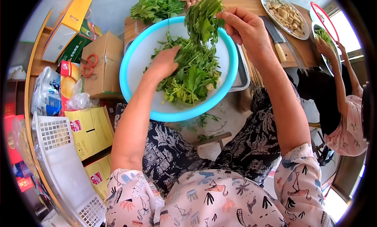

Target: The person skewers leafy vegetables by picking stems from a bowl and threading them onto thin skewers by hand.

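Observation:
A round tray with a bright blue rim (127,91) sits before me with a loose heap of leafy greens (192,77) on its white base. My left hand (164,64) reaches into the left side of this heap, its fingertips hidden among the leaves. Above the heap's far side, my right hand (246,28) pinches one end of a hanging bunch of leafy greens (202,21). Whether a thin stick runs through that bunch I cannot make out.
More greens (157,7) lie behind the tray. To the right are bamboo skewers (251,66), a cleaver (273,34) and a plate of cut pieces (284,15). Scissors (90,66) rest against a cardboard box (106,62) at left. Another person's hands (328,50) work at far right.

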